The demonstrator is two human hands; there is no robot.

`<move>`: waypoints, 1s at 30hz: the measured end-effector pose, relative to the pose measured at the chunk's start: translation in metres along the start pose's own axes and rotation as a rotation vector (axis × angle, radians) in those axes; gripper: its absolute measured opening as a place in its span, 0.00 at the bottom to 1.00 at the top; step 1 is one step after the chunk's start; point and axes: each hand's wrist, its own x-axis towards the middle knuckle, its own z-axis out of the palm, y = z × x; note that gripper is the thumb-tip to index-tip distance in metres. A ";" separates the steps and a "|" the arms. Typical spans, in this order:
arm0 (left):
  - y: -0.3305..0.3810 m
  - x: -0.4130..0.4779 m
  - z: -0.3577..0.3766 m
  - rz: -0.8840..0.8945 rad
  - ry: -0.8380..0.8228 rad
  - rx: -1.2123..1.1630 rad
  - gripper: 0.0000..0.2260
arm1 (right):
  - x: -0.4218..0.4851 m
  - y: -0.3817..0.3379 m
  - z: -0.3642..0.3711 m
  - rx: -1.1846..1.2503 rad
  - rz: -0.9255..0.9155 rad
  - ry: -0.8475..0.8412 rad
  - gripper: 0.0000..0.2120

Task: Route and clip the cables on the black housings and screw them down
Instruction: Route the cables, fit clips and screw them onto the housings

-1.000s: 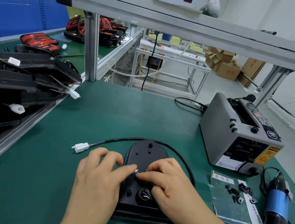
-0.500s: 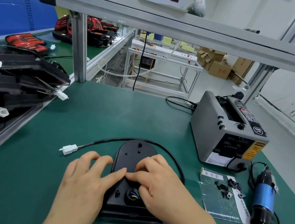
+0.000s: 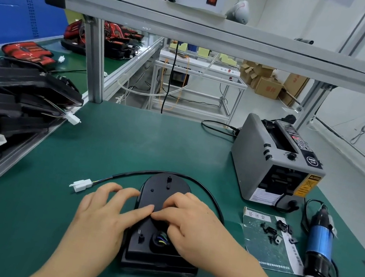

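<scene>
Resting on black housing (image 3: 163, 187), left hand (image 3: 100, 217) and right hand (image 3: 192, 233) touch.

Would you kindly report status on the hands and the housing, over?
Left hand and right hand on black plastic housing, fingertips meeting mid-housing. Black cable loops round far end. Blue electric screwdriver lying idle, right. No obstruction.

We are at a factory assembly station: a green-matted table (image 3: 127, 143) under an aluminium frame (image 3: 194, 31), black housings (image 3: 1, 103) stacked at the left, a tape dispenser (image 3: 276, 163) and electric screwdriver (image 3: 319, 243) at the right, cardboard boxes (image 3: 267, 87) far behind.
</scene>
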 end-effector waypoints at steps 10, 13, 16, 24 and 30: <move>-0.001 0.001 0.003 0.018 -0.008 0.081 0.28 | -0.001 0.002 0.008 0.021 0.022 0.064 0.23; 0.002 0.001 0.002 0.025 -0.001 0.121 0.28 | -0.002 0.002 0.009 0.006 0.020 0.068 0.24; 0.006 0.002 0.000 0.053 0.004 0.163 0.29 | -0.002 0.002 0.009 -0.007 0.019 0.074 0.23; 0.009 -0.006 -0.007 -0.047 -0.072 0.098 0.27 | -0.002 0.004 0.010 0.033 0.020 0.083 0.22; 0.008 0.001 -0.018 -0.146 -0.235 -0.075 0.32 | -0.002 0.004 0.009 0.082 0.024 0.076 0.21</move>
